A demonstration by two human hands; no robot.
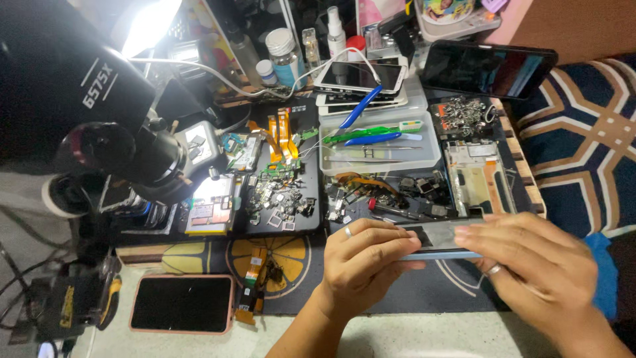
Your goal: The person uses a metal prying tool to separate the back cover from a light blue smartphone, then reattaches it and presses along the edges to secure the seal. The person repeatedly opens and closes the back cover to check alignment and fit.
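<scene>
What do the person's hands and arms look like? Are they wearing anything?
Both arms are bare, with no sleeves showing and no gloves. The left hand has a silver ring on one finger, and the right hand wears a silver ring too. No watch or bracelet is in sight. The nails are short and plain.

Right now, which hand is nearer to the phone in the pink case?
Left. The left hand is just right of the phone in the pink case; the right hand is farther right.
</scene>
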